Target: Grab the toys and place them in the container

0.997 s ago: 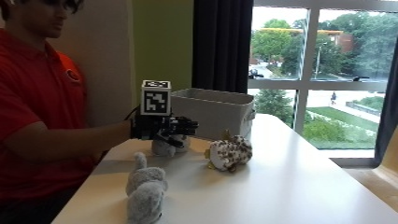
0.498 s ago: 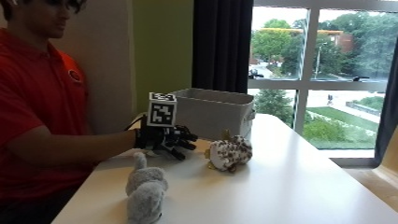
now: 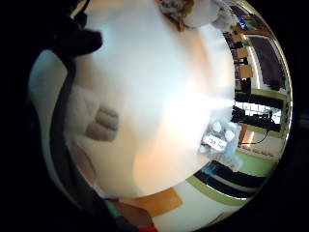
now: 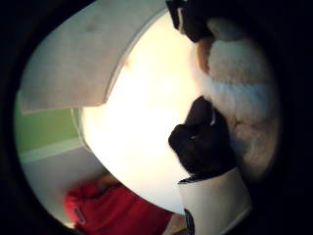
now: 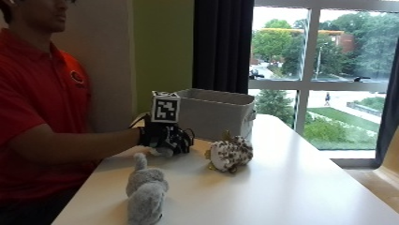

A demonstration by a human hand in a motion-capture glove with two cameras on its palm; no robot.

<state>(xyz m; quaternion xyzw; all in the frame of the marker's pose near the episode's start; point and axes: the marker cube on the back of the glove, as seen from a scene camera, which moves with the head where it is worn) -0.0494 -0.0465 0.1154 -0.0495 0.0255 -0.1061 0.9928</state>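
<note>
Risk: small pale toy (image 5: pixel 163 151) slipping out during the lift, since fingers (image 4: pixel 200 142) curl round only part of it. Gloved right hand (image 5: pixel 163 138) clamped on that toy, low over the surface (image 5: pixel 287 187), at 9 o'clock from the container (image 5: pixel 215 111).

Risk: sleeve or wrist brushing the grey plush toy (image 5: pixel 146 190), lying at 6 o'clock from the hand, and knocking it toward the surface edge.

Spotted plush toy (image 5: pixel 229 153) at 3 o'clock from the hand, just clear of the direct path. Container open-topped, standing at 1 o'clock from the hand; near wall to be cleared before release. Window beyond.
</note>
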